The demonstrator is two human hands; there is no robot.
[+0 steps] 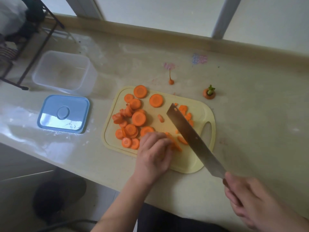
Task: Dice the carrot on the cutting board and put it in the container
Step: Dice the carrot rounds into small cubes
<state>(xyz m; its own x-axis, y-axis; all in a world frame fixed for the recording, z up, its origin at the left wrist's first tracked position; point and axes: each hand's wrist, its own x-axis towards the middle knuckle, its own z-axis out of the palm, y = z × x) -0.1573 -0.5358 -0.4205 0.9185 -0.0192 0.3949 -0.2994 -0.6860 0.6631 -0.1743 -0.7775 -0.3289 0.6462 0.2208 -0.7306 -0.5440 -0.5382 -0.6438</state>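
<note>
Several round carrot slices (pixel 138 118) lie on the left half of a pale yellow cutting board (pixel 206 158). My left hand (pixel 154 154) holds a stack of cut carrot strips (pixel 175 143) down at the board's front edge, fingers curled over them. My right hand (pixel 249 203) grips the handle of a wide knife (pixel 192 138), whose blade slants above the board just right of the strips. Small cut carrot pieces (pixel 186 113) lie behind the blade. A clear plastic container (pixel 64 72) stands open to the far left.
The container's blue lid (pixel 64 113) lies flat in front of it. A carrot top with green stub (pixel 209 93) and a thin carrot tail (pixel 170 80) sit on the counter behind the board. A black wire rack (pixel 25 47) stands at far left.
</note>
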